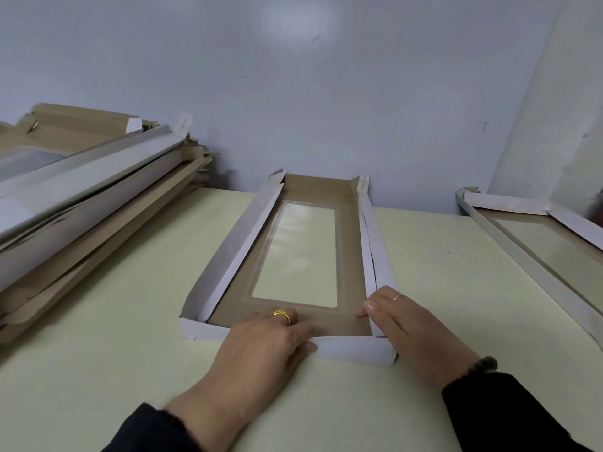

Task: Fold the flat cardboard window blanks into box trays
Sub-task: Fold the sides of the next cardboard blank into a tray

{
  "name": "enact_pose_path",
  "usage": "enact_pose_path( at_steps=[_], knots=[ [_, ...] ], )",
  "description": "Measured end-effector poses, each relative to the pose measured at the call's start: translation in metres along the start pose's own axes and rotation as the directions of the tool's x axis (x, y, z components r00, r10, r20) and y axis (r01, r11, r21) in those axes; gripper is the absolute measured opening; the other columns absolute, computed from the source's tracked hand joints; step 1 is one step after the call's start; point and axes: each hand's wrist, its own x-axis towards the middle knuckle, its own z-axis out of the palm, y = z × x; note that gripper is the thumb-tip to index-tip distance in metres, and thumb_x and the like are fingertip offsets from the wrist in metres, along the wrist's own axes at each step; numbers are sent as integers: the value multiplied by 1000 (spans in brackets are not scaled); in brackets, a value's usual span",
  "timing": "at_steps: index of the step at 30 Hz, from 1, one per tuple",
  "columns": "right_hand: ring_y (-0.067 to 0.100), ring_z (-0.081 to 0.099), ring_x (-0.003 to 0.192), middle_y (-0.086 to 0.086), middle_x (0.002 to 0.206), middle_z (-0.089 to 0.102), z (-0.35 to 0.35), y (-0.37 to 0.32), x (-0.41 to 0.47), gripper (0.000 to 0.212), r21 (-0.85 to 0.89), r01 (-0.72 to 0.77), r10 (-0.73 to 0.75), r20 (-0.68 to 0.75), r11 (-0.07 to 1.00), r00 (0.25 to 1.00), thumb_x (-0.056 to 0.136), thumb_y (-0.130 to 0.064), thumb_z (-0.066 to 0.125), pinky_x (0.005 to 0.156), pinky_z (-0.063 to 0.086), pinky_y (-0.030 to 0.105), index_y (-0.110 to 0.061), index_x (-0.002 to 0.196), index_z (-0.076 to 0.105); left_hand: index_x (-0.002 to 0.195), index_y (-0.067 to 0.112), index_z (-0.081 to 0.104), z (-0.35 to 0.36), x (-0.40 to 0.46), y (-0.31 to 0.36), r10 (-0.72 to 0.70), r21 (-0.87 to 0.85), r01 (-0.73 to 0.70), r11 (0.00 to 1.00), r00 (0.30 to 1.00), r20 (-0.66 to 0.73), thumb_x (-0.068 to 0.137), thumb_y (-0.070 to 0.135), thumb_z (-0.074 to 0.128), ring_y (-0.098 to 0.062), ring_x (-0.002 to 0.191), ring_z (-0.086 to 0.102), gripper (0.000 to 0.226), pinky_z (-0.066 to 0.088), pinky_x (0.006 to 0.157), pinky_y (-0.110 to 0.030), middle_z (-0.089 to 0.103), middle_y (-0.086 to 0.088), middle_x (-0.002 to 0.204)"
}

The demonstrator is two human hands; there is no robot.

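A cardboard window blank (350,243) lies lengthwise on the pale table, brown inside, white outside, with a clear film window in the middle. Its long side flaps and far end stand raised, so it looks like a shallow tray. My left hand (270,344) lies over the near end wall with its fingers inside on the brown floor and its thumb against the white outer face. My right hand (404,321) holds the near right corner, thumb inside the right wall and fingers along its outside.
A tall, untidy stack of cardboard blanks (81,197) fills the left side of the table (114,353). Another folded window tray (528,249) lies at the right, running off the frame. A pale blue wall (293,93) closes off the back.
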Motion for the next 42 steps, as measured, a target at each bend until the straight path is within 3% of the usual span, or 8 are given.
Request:
enact_pose_path(
  at_steps=[5,9,17,22,28,33,38,42],
  knots=[
    [-7,33,126,-33,136,32,-2,-2,9,41,20,-90,87,127,996,988,98,-41,23,105,23,17,-39,131,46,61,32,62,0,0,1,1,4,-1,1000,1000,2,67,35,62,-5,46,51,7,29,41,-13,49,13,54],
    [11,54,100,-12,112,52,-1,-4,13,39,-86,-97,104,75,992,992,98,-37,22,91,40,26,-22,109,57,62,32,63,0,0,1,-5,12,5,1000,1000,6,67,36,62,-5,46,50,7,30,41,-13,49,13,54],
    [15,42,62,-1,72,35,-4,-10,5,41,-211,5,-4,7,977,1000,93,-46,28,63,38,26,-22,60,32,60,30,61,-1,0,1,-10,9,10,1000,1000,0,70,34,60,-8,46,51,10,29,42,-13,50,11,54],
    [13,34,54,-5,59,33,-9,-14,-8,53,-160,185,-188,-8,970,982,80,-61,47,54,34,26,-21,52,28,58,28,59,-2,-1,1,-7,2,7,1000,1000,3,70,34,60,-10,46,50,13,32,42,-13,49,11,54],
    [9,34,55,-6,60,32,-8,-16,-11,60,-252,197,-197,24,947,980,62,-75,48,52,25,22,-20,51,25,60,29,62,-2,-1,2,-9,-6,9,1000,1000,11,67,33,63,-10,46,51,8,28,43,-13,49,10,53],
    [13,33,54,-7,62,37,-11,-23,-16,50,-253,211,-219,-5,944,976,74,-51,68,55,33,28,-17,58,35,61,30,62,-2,-2,3,-11,-9,12,1000,999,30,68,34,62,-9,46,51,8,26,42,-14,50,10,54],
    [12,48,71,-6,77,55,-8,-31,-20,26,-337,231,-235,28,913,972,90,-45,49,68,39,26,-21,81,54,57,26,54,-3,0,2,-11,1,11,1000,1000,22,70,33,62,-9,47,49,18,25,46,-18,47,11,54],
    [9,49,91,-13,93,51,-17,-19,-15,25,-490,163,-173,25,856,985,96,-43,35,70,27,21,-25,96,52,57,23,48,-3,2,-11,-1,5,1,1000,1000,25,76,35,63,-13,51,52,27,31,59,-23,48,9,55]
  ],
)
